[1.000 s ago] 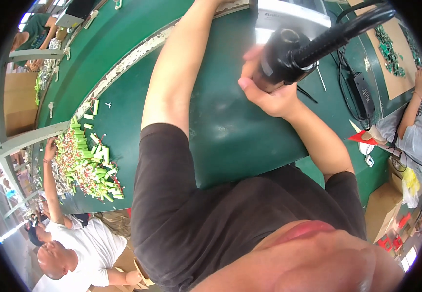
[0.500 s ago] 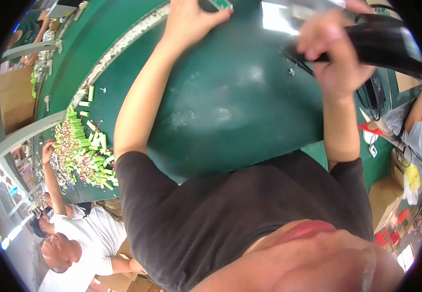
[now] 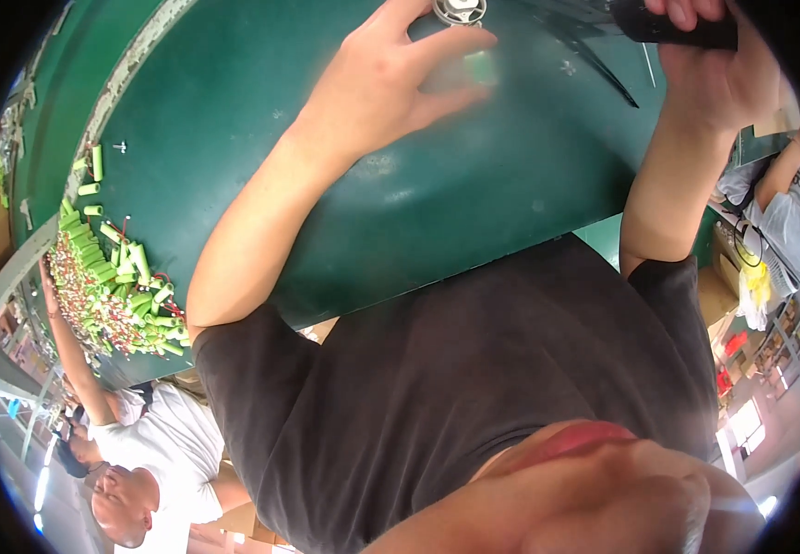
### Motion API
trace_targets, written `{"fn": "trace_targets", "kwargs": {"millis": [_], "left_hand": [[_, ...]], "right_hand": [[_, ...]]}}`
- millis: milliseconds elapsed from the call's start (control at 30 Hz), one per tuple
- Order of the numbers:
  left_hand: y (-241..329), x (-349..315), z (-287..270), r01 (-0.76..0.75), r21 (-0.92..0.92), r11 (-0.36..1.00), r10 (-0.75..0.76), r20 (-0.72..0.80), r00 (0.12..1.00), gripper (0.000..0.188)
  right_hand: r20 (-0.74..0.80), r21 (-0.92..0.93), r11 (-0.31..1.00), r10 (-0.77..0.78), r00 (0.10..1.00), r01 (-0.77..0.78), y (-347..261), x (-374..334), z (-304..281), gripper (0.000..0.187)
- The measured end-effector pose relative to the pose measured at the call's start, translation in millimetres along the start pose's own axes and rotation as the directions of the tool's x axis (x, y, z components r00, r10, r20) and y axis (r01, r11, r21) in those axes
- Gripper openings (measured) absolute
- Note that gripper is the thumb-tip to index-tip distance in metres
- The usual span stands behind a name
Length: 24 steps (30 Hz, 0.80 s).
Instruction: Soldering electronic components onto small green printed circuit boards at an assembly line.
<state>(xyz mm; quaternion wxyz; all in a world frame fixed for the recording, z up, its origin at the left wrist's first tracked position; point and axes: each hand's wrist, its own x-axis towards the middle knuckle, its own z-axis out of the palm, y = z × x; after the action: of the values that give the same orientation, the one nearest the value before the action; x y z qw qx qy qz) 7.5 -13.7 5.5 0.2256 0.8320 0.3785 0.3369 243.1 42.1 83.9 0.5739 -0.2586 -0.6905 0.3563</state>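
Observation:
My left hand [image 3: 386, 78] is at the upper middle, over the green tabletop [image 3: 400, 240]. Its thumb and index finger are curved toward each other around a small, blurred green board [image 3: 480, 69], which looks pinched by its edges. Just beyond the index finger is a round metal part [image 3: 460, 11] with a pale centre, cut by the upper edge. At the upper right my right hand [image 3: 723, 78] grips a flat black piece [image 3: 681, 26], fingers folded over it. Part of that piece is out of view. A thin black strip [image 3: 607, 74] lies between the hands.
A heap of green cylindrical cells with red wires [image 3: 109, 277] covers the table's left end. A small screw-like piece [image 3: 121, 147] lies near it, beside a pale worn rail [image 3: 127, 78]. A person in white [image 3: 164, 443] is at lower left, another person's arm [image 3: 778, 171] at right.
The left hand has come nearer and right with the green board, and the round metal part now shows. The right hand has shifted right; the long black object it held is mostly out of view.

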Motion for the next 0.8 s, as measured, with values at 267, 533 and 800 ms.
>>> {"fn": "trace_targets", "kwargs": {"millis": [267,533,800], "left_hand": [[-26.1,-1.7,26.9,-0.342,-0.002,0.94,0.333,-0.221,0.917,0.029],[-27.7,-12.3,26.1,-0.236,-0.111,0.965,0.218,-0.156,0.964,0.024],[-27.0,-10.2,27.9,-0.232,-0.136,0.963,0.209,-0.167,0.964,0.023]], "right_hand": [[0.088,0.097,0.993,0.062,0.994,-0.07,11.8,-28.1,35.2,0.045],[0.017,0.019,0.987,0.157,0.987,-0.157,16.4,-39.5,48.0,0.041],[0.031,0.042,0.981,0.187,0.982,-0.188,19.8,-42.0,57.1,0.04]]}}
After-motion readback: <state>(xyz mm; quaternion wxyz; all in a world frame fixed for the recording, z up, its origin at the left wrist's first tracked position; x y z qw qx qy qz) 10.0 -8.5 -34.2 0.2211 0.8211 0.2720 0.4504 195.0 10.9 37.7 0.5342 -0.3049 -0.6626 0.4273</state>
